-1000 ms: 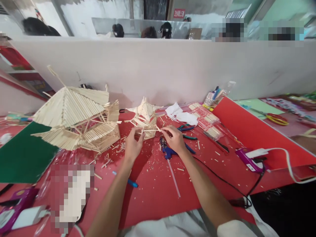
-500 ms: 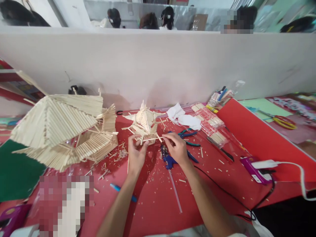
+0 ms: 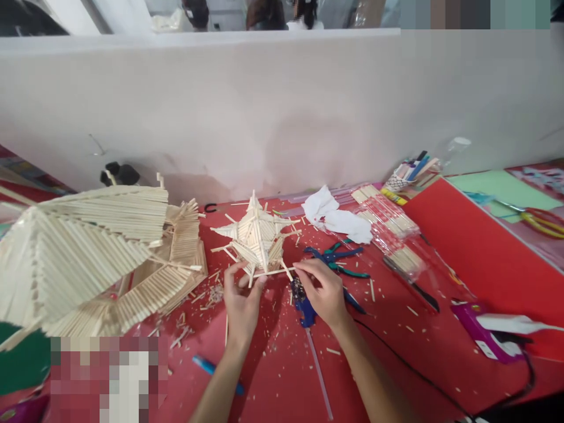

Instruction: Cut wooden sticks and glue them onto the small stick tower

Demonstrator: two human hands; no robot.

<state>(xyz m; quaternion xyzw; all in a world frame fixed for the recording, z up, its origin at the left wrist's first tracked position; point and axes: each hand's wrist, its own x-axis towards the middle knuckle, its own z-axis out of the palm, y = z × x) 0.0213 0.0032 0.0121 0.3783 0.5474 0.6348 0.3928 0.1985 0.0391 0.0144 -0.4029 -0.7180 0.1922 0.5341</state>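
A small roofed model of wooden sticks (image 3: pixel 255 235), with pointed corners, stands on the red table in front of me. My left hand (image 3: pixel 243 302) is closed at its near left edge, thumb at the left end of a thin wooden stick (image 3: pixel 277 272). This stick lies across the model's front. My right hand (image 3: pixel 321 292) pinches the stick's right end between thumb and fingers. Just left of and below the right hand lies a blue glue gun (image 3: pixel 305 311), a clear glue stick (image 3: pixel 321 376) trailing from it. The fingers hide part of the model's lower edge.
A larger stick-built model (image 3: pixel 88 258) fills the left side. Blue-green pliers (image 3: pixel 337 255), crumpled white tissue (image 3: pixel 335 214), packs of sticks (image 3: pixel 388 217) and a knife (image 3: pixel 416 285) lie to the right. A blue pen (image 3: pixel 205 365) and stick scraps lie nearer; a pale wall stands behind.
The view has tilted down and come closer, so the table things appear larger and lower. Both hands keep their grip, with the stick still across the model's front.
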